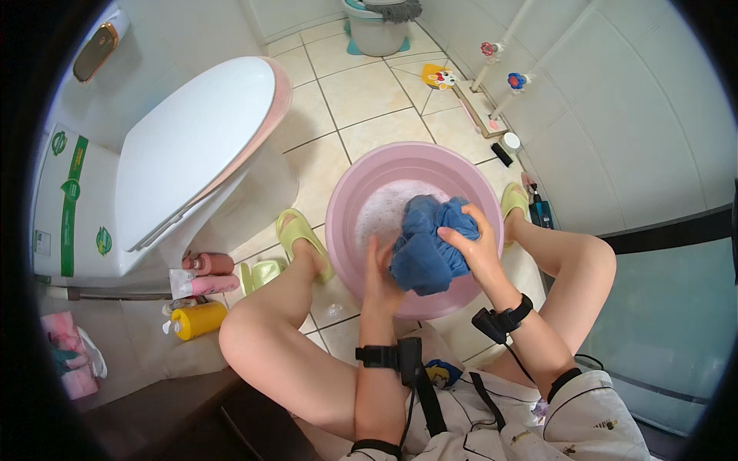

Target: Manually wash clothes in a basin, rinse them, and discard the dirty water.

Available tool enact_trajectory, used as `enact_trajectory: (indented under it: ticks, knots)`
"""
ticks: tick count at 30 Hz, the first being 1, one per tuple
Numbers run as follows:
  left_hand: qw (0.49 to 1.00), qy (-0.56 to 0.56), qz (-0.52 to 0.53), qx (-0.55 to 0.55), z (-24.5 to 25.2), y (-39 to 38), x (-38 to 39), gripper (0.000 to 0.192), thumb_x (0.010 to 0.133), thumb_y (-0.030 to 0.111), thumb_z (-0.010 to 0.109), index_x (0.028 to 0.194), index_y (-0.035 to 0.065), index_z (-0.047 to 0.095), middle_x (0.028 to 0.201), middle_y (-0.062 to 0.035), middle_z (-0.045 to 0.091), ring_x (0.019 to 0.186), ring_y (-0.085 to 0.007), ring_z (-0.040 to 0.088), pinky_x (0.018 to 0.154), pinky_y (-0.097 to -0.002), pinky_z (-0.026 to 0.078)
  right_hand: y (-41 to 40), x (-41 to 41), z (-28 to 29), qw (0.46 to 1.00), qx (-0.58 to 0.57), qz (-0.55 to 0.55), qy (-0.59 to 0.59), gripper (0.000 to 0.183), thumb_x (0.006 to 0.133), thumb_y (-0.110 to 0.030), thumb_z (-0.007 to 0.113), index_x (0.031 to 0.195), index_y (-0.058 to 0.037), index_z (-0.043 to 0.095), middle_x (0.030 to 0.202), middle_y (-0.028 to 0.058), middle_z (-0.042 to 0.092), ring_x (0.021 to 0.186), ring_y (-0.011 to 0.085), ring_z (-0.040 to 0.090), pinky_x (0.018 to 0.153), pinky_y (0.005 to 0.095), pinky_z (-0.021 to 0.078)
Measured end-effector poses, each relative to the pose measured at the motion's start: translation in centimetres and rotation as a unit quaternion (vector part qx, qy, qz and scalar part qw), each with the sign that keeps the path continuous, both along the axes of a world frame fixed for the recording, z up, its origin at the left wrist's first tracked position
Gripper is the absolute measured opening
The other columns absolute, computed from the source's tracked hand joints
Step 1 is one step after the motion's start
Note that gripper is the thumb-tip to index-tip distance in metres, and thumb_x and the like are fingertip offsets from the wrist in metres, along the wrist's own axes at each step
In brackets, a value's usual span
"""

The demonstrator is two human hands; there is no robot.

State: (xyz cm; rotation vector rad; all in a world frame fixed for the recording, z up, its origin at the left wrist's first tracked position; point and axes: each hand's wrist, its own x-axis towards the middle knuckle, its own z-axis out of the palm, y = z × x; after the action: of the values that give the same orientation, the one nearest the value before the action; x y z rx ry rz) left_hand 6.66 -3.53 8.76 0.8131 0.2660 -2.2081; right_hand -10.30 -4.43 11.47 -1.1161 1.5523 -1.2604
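A bundled wet blue cloth [429, 245], perhaps a garment, is held above a round pink plastic basin [346, 190]. My right hand [481, 248] grips its right side, thumb on top and fingers behind. My left hand [383, 276] is at the cloth's lower left edge, fingers raised and somewhat blurred; whether it grips the cloth cannot be told. Foamy soapy water [377, 207] lies in the basin, partly hidden by the cloth. The basin stands on the tiled floor between my feet. Each wrist wears a black strap with a small device.
A white toilet [199, 150] with closed lid stands at the left. Below it lie pink bottles [213, 283] and a yellow pump bottle [199, 320]. Pipes with a red valve [488, 49] and a blue valve [516, 80] run along the right wall. A grey bucket [377, 34] stands at the back.
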Motion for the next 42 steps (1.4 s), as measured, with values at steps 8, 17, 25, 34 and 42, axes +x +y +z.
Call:
enact_trajectory:
  ticks: [8, 17, 25, 34, 42]
  knots:
    - [0.986, 0.091, 0.056, -0.130, 1.0, -0.8, -4.0, 0.059, 0.091, 0.050, 0.039, 0.124, 0.0023, 0.043, 0.119, -0.0108, 0.053, 0.106, -0.0218, 0.054, 0.088, -0.0364, 0.046, 1.5, 2.1, 4.4, 0.926, -0.194, 0.116, 0.302, 0.025, 0.064, -0.012, 0.073, 0.077, -0.0026, 0.055, 0.079, 0.0103, 0.053, 0.076, 0.0225, 0.048, 0.071, 0.0309, 0.0401]
    - [0.885, -0.353, 0.148, -0.266, -0.2, -2.8, -6.9, 0.026, 0.080, 0.016, 0.059, 0.096, -0.0043, 0.059, 0.090, -0.0103, 0.061, 0.083, -0.0198, 0.057, 0.078, -0.0305, 0.043, -1.4, -1.5, 2.4, 0.956, 0.165, 0.032, -0.241, 0.024, 0.077, -0.015, 0.060, 0.094, 0.0000, 0.062, 0.090, 0.0072, 0.062, 0.072, 0.0146, 0.060, 0.069, 0.0258, 0.0479]
    - [0.826, -0.470, 0.095, -0.296, -0.6, -2.7, -5.6, 0.038, 0.078, 0.026, 0.060, 0.097, -0.0064, 0.058, 0.090, -0.0147, 0.062, 0.083, -0.0246, 0.057, 0.080, -0.0334, 0.042, -1.6, -1.9, 0.7, 0.872, 0.265, 0.052, -0.409, 0.030, 0.078, -0.015, 0.054, 0.104, -0.0008, 0.057, 0.092, 0.0100, 0.062, 0.078, 0.0190, 0.062, 0.075, 0.0306, 0.0510]
    - [0.905, -0.389, 0.101, -0.136, -5.0, -1.6, -5.2, 0.042, 0.077, 0.028, 0.065, 0.105, -0.0026, 0.059, 0.101, -0.0140, 0.060, 0.093, -0.0260, 0.057, 0.085, -0.0336, 0.042, -1.4, -4.2, -4.2, 0.991, 0.119, 0.067, 0.002, 0.027, 0.088, -0.022, 0.056, 0.102, 0.0007, 0.059, 0.090, 0.0076, 0.061, 0.083, 0.0128, 0.056, 0.077, 0.0259, 0.0439]
    - [0.962, -0.217, 0.073, 0.151, -3.4, -0.4, -4.6, 0.061, 0.080, 0.033, 0.062, 0.128, 0.0009, 0.042, 0.120, -0.0137, 0.052, 0.107, -0.0248, 0.052, 0.094, -0.0348, 0.040, -1.8, -2.0, 0.6, 0.999, -0.009, -0.014, -0.043, 0.014, 0.091, -0.013, 0.048, 0.093, -0.0010, 0.055, 0.079, -0.0007, 0.053, 0.074, 0.0067, 0.048, 0.066, 0.0207, 0.0400]
